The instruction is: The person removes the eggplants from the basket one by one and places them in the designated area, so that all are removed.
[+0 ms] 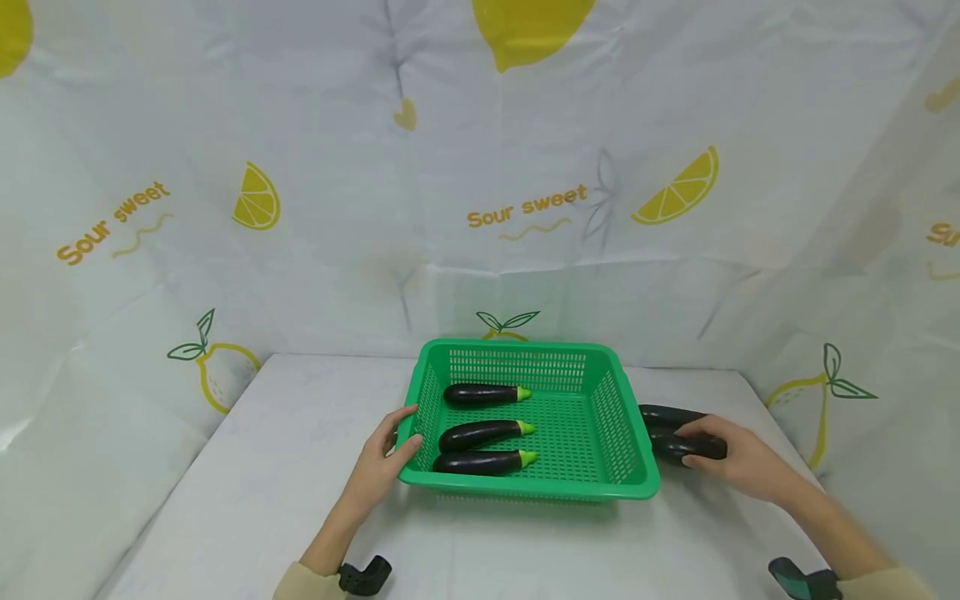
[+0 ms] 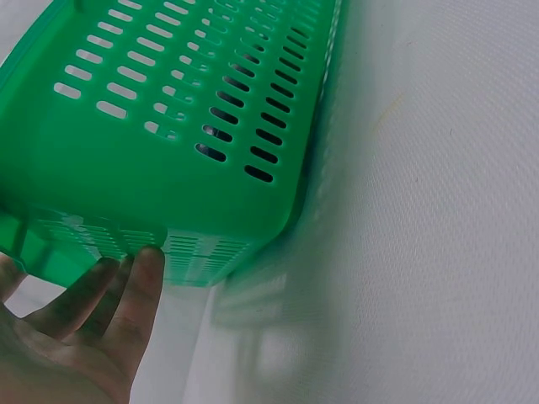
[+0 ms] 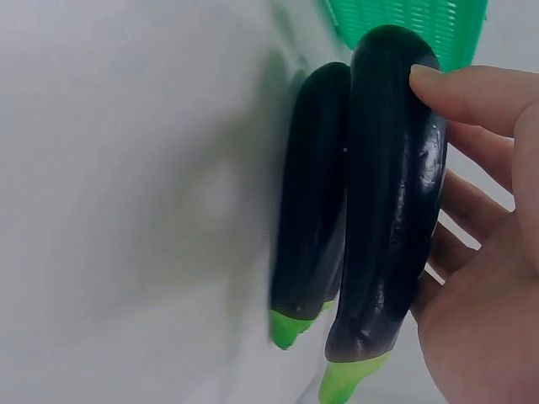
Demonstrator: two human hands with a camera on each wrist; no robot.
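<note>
While the left hand (image 1: 377, 465) grips a green basket (image 1: 525, 487) on its left side, the right hand (image 1: 742, 458) pinches an eggplant (image 3: 392, 202) just right of it, long axis pointing basketward.

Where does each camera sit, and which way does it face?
Head: worn on the head, facing forward and down at the green basket; left hand, right hand and both forearms show.
Left wrist: worn there, facing the basket's outer side; left hand shows.
Right wrist: worn there, facing the gripped eggplant; right hand shows.
Head and right wrist share that eggplant.
</note>
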